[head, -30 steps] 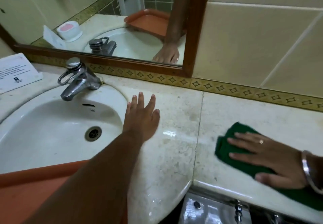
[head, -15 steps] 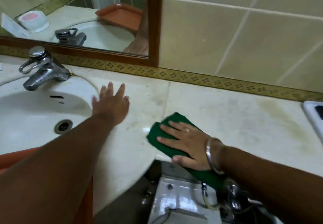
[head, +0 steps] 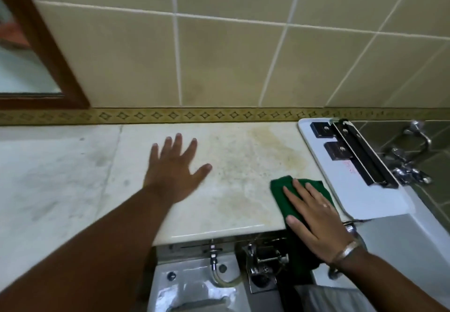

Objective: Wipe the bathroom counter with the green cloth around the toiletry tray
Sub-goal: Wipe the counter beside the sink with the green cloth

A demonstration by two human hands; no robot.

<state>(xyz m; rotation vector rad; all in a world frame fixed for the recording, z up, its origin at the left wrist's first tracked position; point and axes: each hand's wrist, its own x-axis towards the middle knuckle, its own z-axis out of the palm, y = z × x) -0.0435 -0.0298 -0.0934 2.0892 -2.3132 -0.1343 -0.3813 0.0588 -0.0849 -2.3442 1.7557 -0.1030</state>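
Note:
The green cloth (head: 282, 191) lies on the pale marble counter (head: 231, 155) near its front right edge. My right hand (head: 314, 219) presses flat on the cloth, fingers spread, and part of the cloth hangs over the counter's edge. A white toiletry tray (head: 360, 197) with black boxes sits just to the right of the cloth, nearly touching it. Palm down and fingers apart, my left hand (head: 174, 170) rests on the bare counter, left of the cloth. Yellowish stains mark the counter between my two hands.
A tiled wall with a patterned border strip (head: 194, 116) runs along the back of the counter. A wood-framed mirror (head: 36, 68) is at the upper left. Chrome taps (head: 409, 163) stand right of the tray. A toilet cistern and pipes (head: 214, 270) lie below the counter's front edge.
The view and both hands have shifted right along the counter, away from the sink. My right hand has slid the cloth rightward up to the tray; my left hand followed.

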